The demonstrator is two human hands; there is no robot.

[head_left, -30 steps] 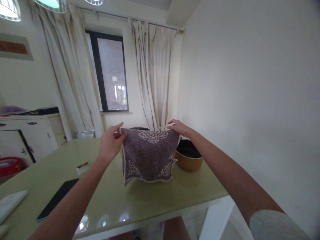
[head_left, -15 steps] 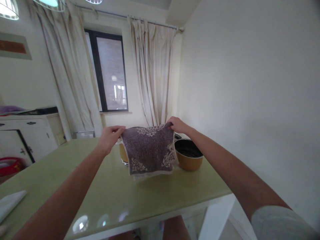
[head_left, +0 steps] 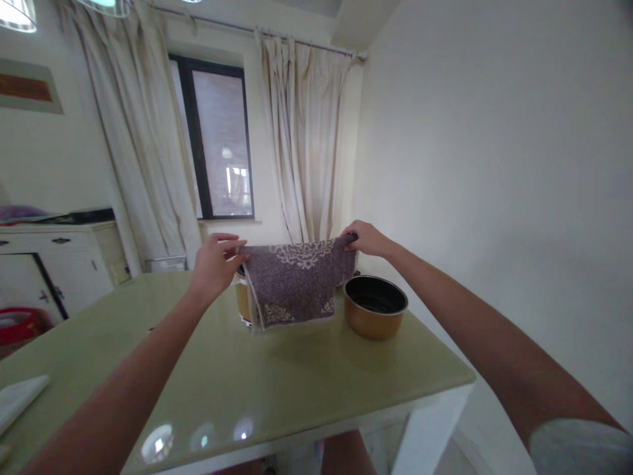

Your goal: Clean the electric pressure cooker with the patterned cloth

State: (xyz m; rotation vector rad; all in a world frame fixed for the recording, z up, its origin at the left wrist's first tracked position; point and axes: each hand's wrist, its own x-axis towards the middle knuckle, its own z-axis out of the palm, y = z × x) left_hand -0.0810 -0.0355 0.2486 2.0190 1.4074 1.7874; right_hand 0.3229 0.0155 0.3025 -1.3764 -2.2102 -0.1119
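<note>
Where the table (head_left: 297, 396) is nearest, reflections (head_left: 158, 443) gleam on its greenish top, and a flat white thing (head_left: 20, 399) lies off to the left. Past them, the cloth (head_left: 297, 284), purple-grey with pale scrollwork, is held up above the table. The left hand (head_left: 215, 264) pinches its upper left corner between thumb and fingers; the right hand (head_left: 368, 239) grips the upper right. Just right of the cloth, the pot (head_left: 373, 323) stands upright, brown outside, dark inside. Behind the cloth something yellowish (head_left: 242, 300) shows only in part; I can't tell what. Farther back, pale curtains (head_left: 316, 145) flank a dark-framed window (head_left: 222, 138).
</note>
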